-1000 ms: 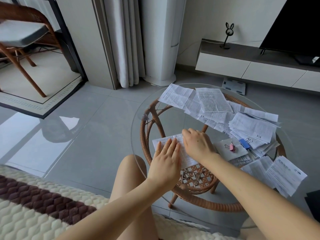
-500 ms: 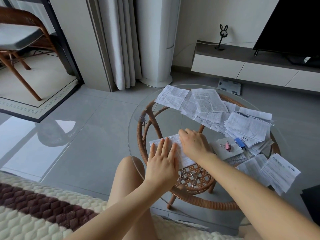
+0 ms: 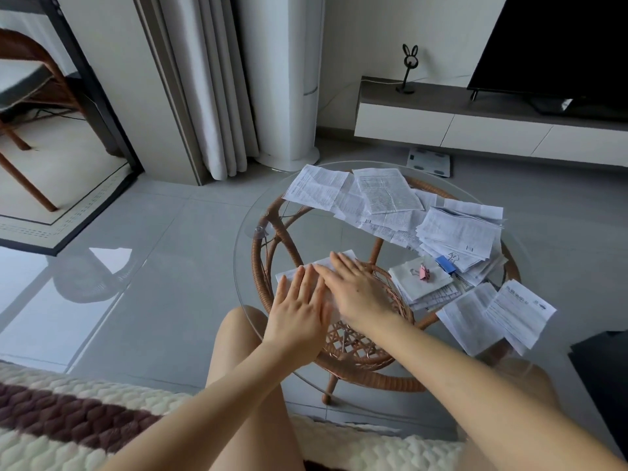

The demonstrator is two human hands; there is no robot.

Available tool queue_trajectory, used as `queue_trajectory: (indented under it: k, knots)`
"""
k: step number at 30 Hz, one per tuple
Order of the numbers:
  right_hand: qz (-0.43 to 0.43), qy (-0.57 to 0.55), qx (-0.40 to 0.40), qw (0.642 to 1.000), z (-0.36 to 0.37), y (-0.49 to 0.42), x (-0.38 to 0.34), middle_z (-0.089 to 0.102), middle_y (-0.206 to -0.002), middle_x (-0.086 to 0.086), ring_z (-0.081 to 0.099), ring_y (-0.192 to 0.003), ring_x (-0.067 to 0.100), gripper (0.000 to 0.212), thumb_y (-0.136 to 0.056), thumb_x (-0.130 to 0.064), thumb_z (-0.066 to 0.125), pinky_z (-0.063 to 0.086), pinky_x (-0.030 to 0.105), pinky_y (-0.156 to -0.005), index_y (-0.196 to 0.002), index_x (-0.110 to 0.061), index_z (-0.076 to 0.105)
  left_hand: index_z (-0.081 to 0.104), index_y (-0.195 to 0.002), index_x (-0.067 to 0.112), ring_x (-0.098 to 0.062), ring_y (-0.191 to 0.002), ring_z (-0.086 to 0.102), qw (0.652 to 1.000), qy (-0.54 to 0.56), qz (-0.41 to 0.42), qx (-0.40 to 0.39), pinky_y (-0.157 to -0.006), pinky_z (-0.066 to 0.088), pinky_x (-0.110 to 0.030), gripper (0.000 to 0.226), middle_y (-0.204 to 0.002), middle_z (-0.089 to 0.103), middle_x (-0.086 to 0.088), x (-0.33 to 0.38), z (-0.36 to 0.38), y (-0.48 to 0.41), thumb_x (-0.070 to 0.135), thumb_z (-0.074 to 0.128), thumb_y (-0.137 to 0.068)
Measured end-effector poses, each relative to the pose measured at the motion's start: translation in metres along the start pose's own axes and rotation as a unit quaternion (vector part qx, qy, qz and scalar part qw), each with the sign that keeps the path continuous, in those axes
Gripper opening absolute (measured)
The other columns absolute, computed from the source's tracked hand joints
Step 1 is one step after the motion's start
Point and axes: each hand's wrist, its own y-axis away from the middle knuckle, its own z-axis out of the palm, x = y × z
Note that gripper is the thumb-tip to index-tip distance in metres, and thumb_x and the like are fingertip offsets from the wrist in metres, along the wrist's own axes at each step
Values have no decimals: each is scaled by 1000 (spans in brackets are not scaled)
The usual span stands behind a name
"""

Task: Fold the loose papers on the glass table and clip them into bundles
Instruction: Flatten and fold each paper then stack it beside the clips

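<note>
Head view looks down on a white folded sheet of printed paper (image 3: 306, 271) lying at about seven o'clock on the round clear glass tabletop (image 3: 249, 253), near the edge closest to the person. Both hands press it flat. The left hand (image 3: 300, 305) lies palm down with fingers straight and close together, covering the sheet's near left part. The right hand (image 3: 356, 290) lies palm down just beside it, fingers stretched toward ten o'clock over the sheet's far edge; its little-finger side touches the left hand's fingers. Neither hand pinches or grasps anything; both are spread flat.

At about three o'clock from the hands rests a small white folded bundle (image 3: 421, 283) with a pink binder clip (image 3: 424, 271) on it, and just beyond that a blue binder clip (image 3: 445, 263) sits at the edge of a thick fanned stack of printed sheets (image 3: 458, 236). More loose printed sheets (image 3: 353, 192) spread across the far rim from eleven to one o'clock, and two overlapping sheets (image 3: 496, 314) hang at the rim near four o'clock.

Under the glass shows a brown woven rattan table frame (image 3: 360, 365). Beyond the table stand a white curtain (image 3: 207, 83), a low white media cabinet (image 3: 475, 127) and a black rabbit-eared stand (image 3: 409, 68).
</note>
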Motion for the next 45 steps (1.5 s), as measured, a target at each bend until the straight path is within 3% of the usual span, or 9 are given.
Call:
queue_trajectory:
  k: [10,14,17,22,26,28,33,40,45]
  knots:
    - [-41,-21,-61,997,-20,2,13,-4,-159,6,-6,-146,16,75,-89,15,24,-11,18,-108,-152,-20,2,-12,-147,40,-20,-139,-29,989,-13,139,-54,-112,-19,-42,71,-154,-19,2,-49,-10,15,62,-28,-81]
    - [10,-24,-69,997,-21,14,2,-10,-158,9,-10,-146,20,80,-87,16,26,-11,24,-112,-151,-20,-4,49,-136,34,-31,-135,37,980,-91,170,53,-108,18,-53,44,-143,45,-8,-48,-22,14,46,25,-101]
    - [92,-20,-39,995,-19,38,-14,-6,-159,10,-6,-146,23,76,-93,1,39,-3,32,-117,-151,-20,-4,72,-105,21,-26,-107,63,969,-7,218,118,-96,47,-50,35,-111,69,-3,-31,-22,22,12,70,-72]
    - [151,21,-19,988,-13,80,-43,8,-157,15,9,-144,30,73,-96,-36,48,11,42,-116,-152,-21,4,66,-113,25,-11,-89,56,968,79,224,82,-71,51,-26,39,-103,60,9,3,-16,57,48,46,-89]
    - [37,-28,98,994,-21,100,-31,55,-131,14,49,-123,30,32,-94,-27,50,41,46,-105,-118,-10,62,62,-121,29,-9,-99,53,966,46,237,90,-82,46,-22,47,-112,57,10,-6,-13,63,58,44,-89]
    - [-66,-26,89,993,-21,115,-18,65,-117,8,59,-111,22,39,-92,-39,44,47,42,-99,-102,-12,70,64,-119,26,-11,-105,53,960,54,260,87,-87,46,-22,46,-115,58,8,-18,-12,64,57,49,-88]
    - [-148,36,24,988,-9,152,-6,56,-118,2,52,-104,18,67,-76,-69,49,46,32,-90,-119,-19,60,72,-100,18,-13,-104,50,945,-19,301,126,-94,32,-23,46,-106,66,4,-35,-22,66,52,74,-69]
    - [-143,-57,98,983,-7,149,-13,59,-100,-3,51,-94,12,50,-65,-27,78,49,27,-84,-111,-15,64,72,-90,13,-17,-76,60,950,36,270,154,-64,52,-26,21,-90,65,1,-13,-5,76,28,74,-75]
    - [-96,-185,79,975,-14,148,-3,66,-103,-7,56,-96,6,27,-80,-23,63,45,21,-87,-106,-15,69,75,-89,14,2,-87,57,939,227,220,136,-82,39,-4,34,-91,67,9,-16,-16,81,35,49,-95]
